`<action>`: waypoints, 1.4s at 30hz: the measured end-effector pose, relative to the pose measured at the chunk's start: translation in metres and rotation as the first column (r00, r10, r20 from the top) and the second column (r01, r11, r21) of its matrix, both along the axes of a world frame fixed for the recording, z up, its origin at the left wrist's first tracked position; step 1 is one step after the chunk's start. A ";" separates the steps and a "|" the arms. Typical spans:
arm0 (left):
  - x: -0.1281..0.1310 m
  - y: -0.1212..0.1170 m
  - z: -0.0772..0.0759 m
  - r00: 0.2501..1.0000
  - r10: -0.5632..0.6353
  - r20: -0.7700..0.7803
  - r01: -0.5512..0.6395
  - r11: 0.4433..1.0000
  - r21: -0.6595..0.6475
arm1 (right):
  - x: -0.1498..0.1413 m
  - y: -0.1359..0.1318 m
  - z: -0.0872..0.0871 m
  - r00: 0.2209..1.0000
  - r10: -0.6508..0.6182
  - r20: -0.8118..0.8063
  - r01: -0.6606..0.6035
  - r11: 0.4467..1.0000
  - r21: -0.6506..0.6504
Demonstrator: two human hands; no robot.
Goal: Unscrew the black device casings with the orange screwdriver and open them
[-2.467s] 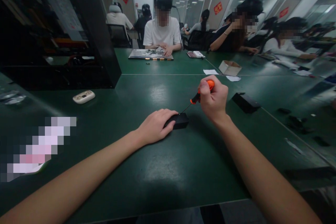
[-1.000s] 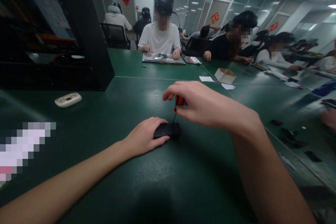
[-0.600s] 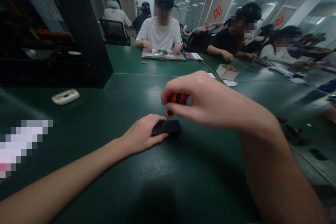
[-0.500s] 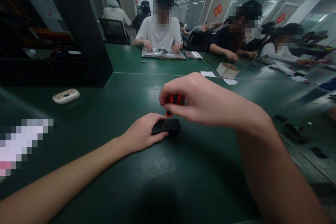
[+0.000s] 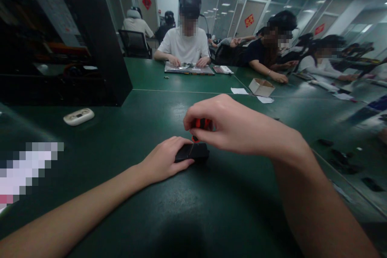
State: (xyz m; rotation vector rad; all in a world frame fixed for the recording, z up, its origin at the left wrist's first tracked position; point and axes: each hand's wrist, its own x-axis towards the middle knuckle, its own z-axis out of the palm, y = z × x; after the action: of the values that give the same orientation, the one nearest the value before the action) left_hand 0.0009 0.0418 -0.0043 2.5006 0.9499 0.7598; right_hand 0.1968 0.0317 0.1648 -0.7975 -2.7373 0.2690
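Note:
A small black box-shaped device (image 5: 198,151) lies on the green table (image 5: 145,213). My left hand (image 5: 165,157) grips its left end between thumb and fingers, holding it against the tabletop. Above the device, my right hand (image 5: 219,125) is closed around the red-and-black handle of a screwdriver (image 5: 202,123). The thin shaft points down to the device's upper face. Whether the tip sits in a screw is too small to tell. My fingers cover part of the handle.
A white oval case (image 5: 79,117) lies at left near a black metal frame (image 5: 121,72). Ahead stand a small open carton (image 5: 261,87) and paper slips (image 5: 239,91). Across the table a person in a white shirt (image 5: 186,44) handles a flat panel (image 5: 189,69). Dark parts (image 5: 344,161) lie at right.
The view has tilted up slightly, so everything sits lower in the picture. Both hands keep their hold on the device and screwdriver. A co-worker's arm at the right has shifted.

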 end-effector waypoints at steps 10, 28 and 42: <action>0.000 -0.001 0.001 1.000 0.008 0.015 -0.008 1.000 -0.020 | -0.003 -0.004 -0.001 1.000 -0.016 0.016 0.016 1.000 0.024; 0.002 0.000 0.002 1.000 0.017 0.001 -0.017 0.999 -0.028 | -0.021 0.023 -0.034 0.929 -0.358 -0.096 0.370 0.874 0.314; -0.001 -0.001 0.001 1.000 0.008 0.013 -0.008 1.000 -0.006 | -0.003 -0.009 0.001 0.990 -0.085 0.116 0.071 0.990 0.123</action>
State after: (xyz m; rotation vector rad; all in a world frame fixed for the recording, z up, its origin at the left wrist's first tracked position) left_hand 0.0002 0.0411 -0.0031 2.4851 0.9573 0.7732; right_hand 0.1942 0.0232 0.1662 -0.9135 -2.7944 0.0414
